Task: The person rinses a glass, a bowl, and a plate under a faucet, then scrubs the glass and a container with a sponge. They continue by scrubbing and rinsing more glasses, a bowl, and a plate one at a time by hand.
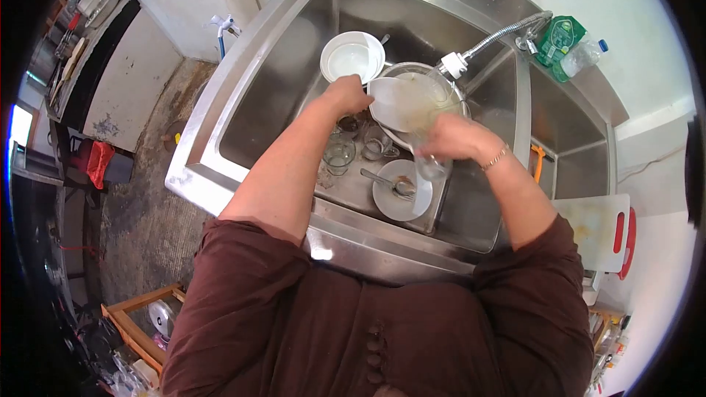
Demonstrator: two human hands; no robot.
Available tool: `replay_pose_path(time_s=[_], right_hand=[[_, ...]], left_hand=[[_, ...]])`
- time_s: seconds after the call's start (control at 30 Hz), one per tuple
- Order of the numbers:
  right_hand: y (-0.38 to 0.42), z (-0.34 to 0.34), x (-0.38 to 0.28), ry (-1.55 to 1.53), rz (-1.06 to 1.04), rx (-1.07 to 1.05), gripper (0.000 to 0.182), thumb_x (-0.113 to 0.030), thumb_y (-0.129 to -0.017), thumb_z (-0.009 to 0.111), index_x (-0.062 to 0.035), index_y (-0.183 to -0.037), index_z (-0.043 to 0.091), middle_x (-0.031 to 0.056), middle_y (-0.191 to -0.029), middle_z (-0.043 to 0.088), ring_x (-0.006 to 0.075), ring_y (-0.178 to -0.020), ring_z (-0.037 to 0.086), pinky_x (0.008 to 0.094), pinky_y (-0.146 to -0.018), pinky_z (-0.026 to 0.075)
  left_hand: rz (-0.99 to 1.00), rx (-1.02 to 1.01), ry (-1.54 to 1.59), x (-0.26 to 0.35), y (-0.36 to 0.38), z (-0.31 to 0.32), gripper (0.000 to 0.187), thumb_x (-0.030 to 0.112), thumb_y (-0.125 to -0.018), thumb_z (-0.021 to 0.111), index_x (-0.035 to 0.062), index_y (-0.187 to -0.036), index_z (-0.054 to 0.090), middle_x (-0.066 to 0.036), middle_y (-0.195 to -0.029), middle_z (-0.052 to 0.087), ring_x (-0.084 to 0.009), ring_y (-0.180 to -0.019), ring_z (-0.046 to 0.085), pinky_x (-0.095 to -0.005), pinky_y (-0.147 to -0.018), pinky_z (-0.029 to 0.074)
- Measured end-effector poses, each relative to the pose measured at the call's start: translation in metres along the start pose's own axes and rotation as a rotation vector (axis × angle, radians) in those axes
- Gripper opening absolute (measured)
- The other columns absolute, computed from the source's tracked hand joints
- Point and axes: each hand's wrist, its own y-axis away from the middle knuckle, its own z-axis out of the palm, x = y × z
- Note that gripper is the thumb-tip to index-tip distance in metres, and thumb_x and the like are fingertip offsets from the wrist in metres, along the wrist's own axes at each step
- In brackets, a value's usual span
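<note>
My left hand (348, 95) is closed on the near-left rim of a white plate (390, 101), tilted over a round metal basin (461, 97) of cloudy water. To its right, my right hand (457, 137) is closed around a clear glass (432, 167), slightly smeared by motion; its fingertips are partly hidden. White bowls (351, 59) are nested behind my left hand. Between my forearms stand a clear glass cup (339, 154) and a glass mug (373, 148). Closer to me, a white dish (404, 209) holds a spoon (376, 176) and other cutlery.
All this sits in a deep steel sink (276, 95). A flexible faucet (504, 29) with a white head reaches over the basin. On the right ledge are a green packet (559, 39) and a plastic bottle (585, 59). Cutting boards (599, 231) hang at the right.
</note>
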Motion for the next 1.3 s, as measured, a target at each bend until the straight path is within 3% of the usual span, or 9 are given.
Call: replay_pose_path(time_s=[0.13, 0.17, 0.27, 0.37, 0.47, 0.6, 0.8, 1.13, 1.3], right_hand=[[0.03, 0.022, 0.009, 0.133, 0.259, -0.147, 0.036, -0.039, -0.073, 0.063, -0.0038, -0.073, 0.068, 0.0166, -0.075, 0.064, 0.0293, -0.072, 0.062, 0.038, -0.07, 0.048], [0.034, 0.026, 0.012, 0.185, 0.316, -0.148, 0.036, -0.038, -0.073, 0.063, -0.0028, -0.077, 0.068, 0.0183, -0.079, 0.064, 0.0309, -0.077, 0.062, 0.0388, -0.072, 0.048], [0.036, 0.043, 0.031, 0.193, 0.338, -0.098, 0.037, -0.036, -0.073, 0.063, -0.0009, -0.084, 0.067, 0.0206, -0.088, 0.063, 0.0328, -0.085, 0.061, 0.0398, -0.076, 0.048], [0.031, 0.052, 0.036, 0.18, 0.371, -0.163, 0.036, -0.033, -0.075, 0.062, -0.0016, -0.092, 0.065, 0.0177, -0.095, 0.063, 0.031, -0.091, 0.061, 0.0399, -0.078, 0.048], [0.026, 0.064, 0.041, 0.193, 0.41, -0.207, 0.035, -0.032, -0.076, 0.061, -0.0024, -0.094, 0.065, 0.0156, -0.097, 0.063, 0.0299, -0.092, 0.061, 0.0386, -0.078, 0.048], [0.018, 0.074, 0.04, 0.222, 0.463, -0.184, 0.028, -0.024, -0.077, 0.057, -0.0042, -0.095, 0.066, 0.0138, -0.098, 0.064, 0.028, -0.092, 0.062, 0.0365, -0.078, 0.049], [-0.001, 0.089, 0.052, 0.233, 0.576, -0.223, 0.027, -0.013, -0.076, 0.051, -0.0057, -0.097, 0.066, 0.0136, -0.1, 0.064, 0.0263, -0.094, 0.062, 0.0357, -0.076, 0.049], [-0.022, 0.123, 0.076, 0.132, 0.659, -0.116, 0.031, -0.021, -0.077, 0.05, -0.0061, -0.098, 0.066, 0.014, -0.105, 0.062, 0.0285, -0.099, 0.06, 0.0368, -0.081, 0.048], [-0.021, 0.134, 0.083, 0.088, 0.593, -0.129, 0.034, -0.024, -0.079, 0.046, -0.0045, -0.1, 0.065, 0.0154, -0.11, 0.06, 0.0299, -0.101, 0.058, 0.0381, -0.084, 0.046]], left_hand=[[-0.024, -0.022, -0.179, 0.008, 0.005, 0.02, 0.057, 0.033, -0.061, 0.074, -0.0052, -0.099, 0.058, -0.024, -0.104, 0.059, -0.0323, -0.098, 0.058, -0.0381, -0.084, 0.047], [-0.04, -0.14, -0.248, 0.009, -0.003, 0.023, 0.062, 0.032, -0.056, 0.078, -0.0061, -0.1, 0.058, -0.023, -0.108, 0.057, -0.0318, -0.101, 0.057, -0.0373, -0.087, 0.047], [0.037, -0.316, -0.452, 0.015, -0.005, 0.022, 0.064, 0.034, -0.055, 0.079, -0.0058, -0.1, 0.058, -0.023, -0.108, 0.057, -0.0319, -0.102, 0.056, -0.0371, -0.086, 0.047], [0.006, -0.386, -0.405, 0.003, -0.015, 0.034, 0.072, 0.036, -0.053, 0.08, -0.0064, -0.106, 0.054, -0.024, -0.11, 0.056, -0.034, -0.102, 0.055, -0.0373, -0.087, 0.047], [0.034, -0.236, -0.465, -0.009, -0.023, 0.056, 0.057, 0.028, -0.062, 0.071, -0.004, -0.107, 0.054, -0.022, -0.111, 0.054, -0.0318, -0.103, 0.055, -0.0359, -0.088, 0.046], [-0.004, -0.311, -0.42, 0.001, -0.018, 0.051, 0.068, 0.03, -0.063, 0.067, -0.0046, -0.117, 0.044, -0.024, -0.119, 0.046, -0.0357, -0.113, 0.045, -0.0384, -0.095, 0.039], [0.099, -0.384, -0.545, -0.011, -0.027, 0.06, 0.068, 0.027, -0.062, 0.065, -0.0056, -0.117, 0.042, -0.026, -0.12, 0.043, -0.0354, -0.112, 0.045, -0.0378, -0.094, 0.04], [0.147, -0.272, -0.594, -0.023, -0.03, 0.075, 0.054, 0.016, -0.068, 0.062, -0.0038, -0.115, 0.043, -0.024, -0.115, 0.047, -0.0341, -0.105, 0.051, -0.038, -0.089, 0.044], [0.024, -0.208, -0.442, -0.02, -0.032, 0.065, 0.054, 0.016, -0.066, 0.066, -0.0001, -0.114, 0.046, -0.02, -0.113, 0.051, -0.0358, -0.105, 0.051, -0.0393, -0.09, 0.044]])
